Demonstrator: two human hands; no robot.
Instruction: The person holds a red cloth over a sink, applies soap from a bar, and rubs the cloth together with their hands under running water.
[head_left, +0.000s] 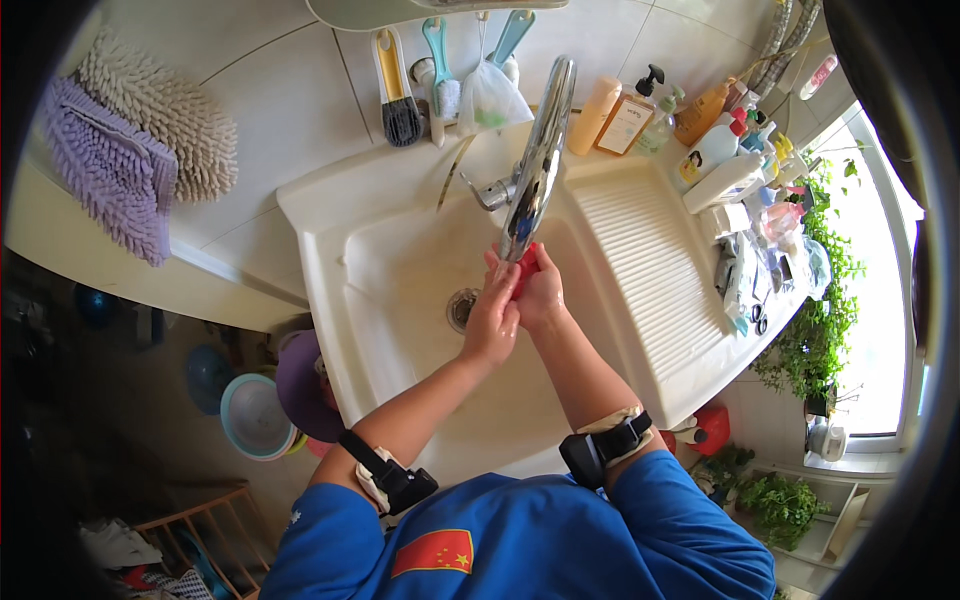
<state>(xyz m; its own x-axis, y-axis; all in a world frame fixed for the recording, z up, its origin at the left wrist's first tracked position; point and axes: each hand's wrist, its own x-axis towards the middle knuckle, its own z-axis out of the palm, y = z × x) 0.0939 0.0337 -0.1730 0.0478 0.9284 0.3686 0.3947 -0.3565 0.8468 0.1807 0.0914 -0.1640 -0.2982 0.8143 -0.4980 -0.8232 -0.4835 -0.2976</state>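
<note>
Both my hands are together over the sink (pixel 390 300), right below the spout of the chrome faucet (pixel 541 150). A small bright red thing (pixel 526 268) shows between them; its kind is hidden by my fingers. My right hand (pixel 542 297) is curled around its right side, thumb upward. My left hand (pixel 491 322) presses on it from the left with the fingers close together. The skin of both hands looks wet. Just left of my left hand lies the metal drain (pixel 462 310).
A ribbed drainboard (pixel 650 270) adjoins the sink on the right, with several bottles (pixel 627 122) behind it and scissors (pixel 760 318) at its edge. Brushes (pixel 398 90) hang on the tiled wall. Basins (pixel 258 415) stand at lower left; chenille cloths (pixel 110 165) hang at upper left.
</note>
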